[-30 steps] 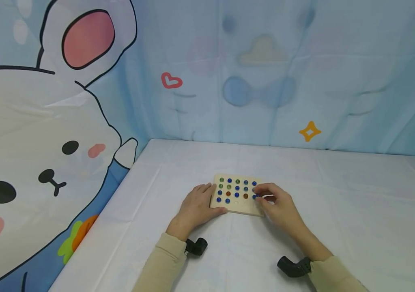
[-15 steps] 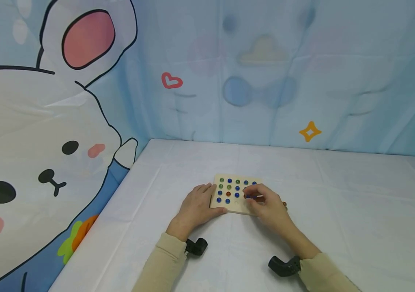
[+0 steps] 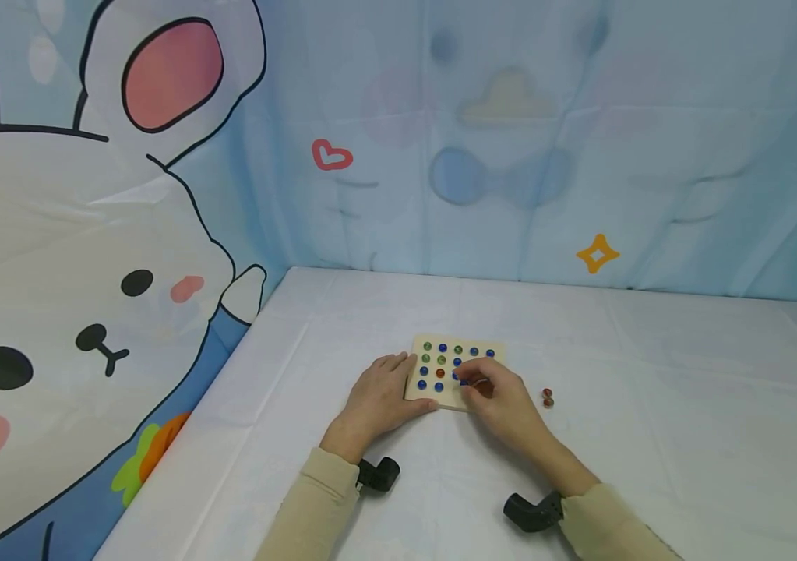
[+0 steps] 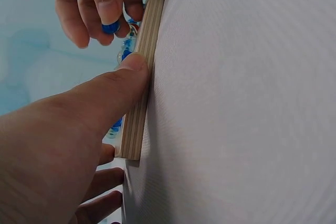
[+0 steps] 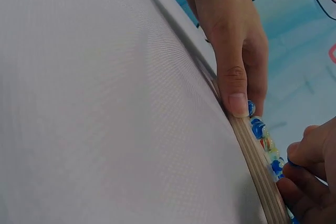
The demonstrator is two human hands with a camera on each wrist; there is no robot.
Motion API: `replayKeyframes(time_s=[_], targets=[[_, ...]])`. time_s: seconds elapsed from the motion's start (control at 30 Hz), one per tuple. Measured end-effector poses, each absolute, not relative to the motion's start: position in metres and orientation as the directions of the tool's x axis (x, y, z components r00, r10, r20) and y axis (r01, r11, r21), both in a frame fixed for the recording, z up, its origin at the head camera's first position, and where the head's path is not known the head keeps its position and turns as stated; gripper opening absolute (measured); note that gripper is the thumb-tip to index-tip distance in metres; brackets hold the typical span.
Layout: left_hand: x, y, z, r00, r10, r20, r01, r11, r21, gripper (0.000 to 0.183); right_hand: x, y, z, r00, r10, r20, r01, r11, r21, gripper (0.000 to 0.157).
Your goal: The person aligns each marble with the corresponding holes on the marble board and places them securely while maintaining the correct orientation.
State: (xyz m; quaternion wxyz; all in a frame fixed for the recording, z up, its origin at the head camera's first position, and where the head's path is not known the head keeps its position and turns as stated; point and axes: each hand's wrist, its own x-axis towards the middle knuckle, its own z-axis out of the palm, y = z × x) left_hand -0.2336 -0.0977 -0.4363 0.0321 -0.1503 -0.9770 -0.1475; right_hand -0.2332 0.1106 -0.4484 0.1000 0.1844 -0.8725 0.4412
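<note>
A pale wooden board with rows of small round hollows lies on the table, many of them filled with blue, green and reddish marbles. My left hand grips its near left corner, thumb against the front edge and fingers along the left side. Above the front row, my right hand pinches a blue marble between thumb and fingertips, close over the board. The right hand covers part of the board's right side in the head view. In the left wrist view, the plywood edge shows beneath my left thumb.
Two reddish-brown marbles lie on the white tablecloth right of the board. A blue printed curtain hangs behind the table, and a cartoon-rabbit cloth fills the left side.
My right hand has moved left from the board's right edge to above the front row. The two reddish-brown marbles it hid are uncovered. My left hand has stayed put.
</note>
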Motion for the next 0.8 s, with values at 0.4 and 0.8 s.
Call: replayKeyframes(time_s=[0.4,0.8], targets=[[-0.234,-0.098,-0.436,-0.948,0.293,0.127,0.317,0.911,0.263,0.085,-0.236,0.108,-0.455,-0.882,-0.276,0.382,-0.471,0.548,-0.691,0.024],[-0.233,-0.099,-0.436,-0.945,0.298,0.135,0.325,0.905,0.274,0.084,-0.237,0.108,-0.459,-0.847,-0.301,0.437,-0.529,0.542,-0.653,0.023]])
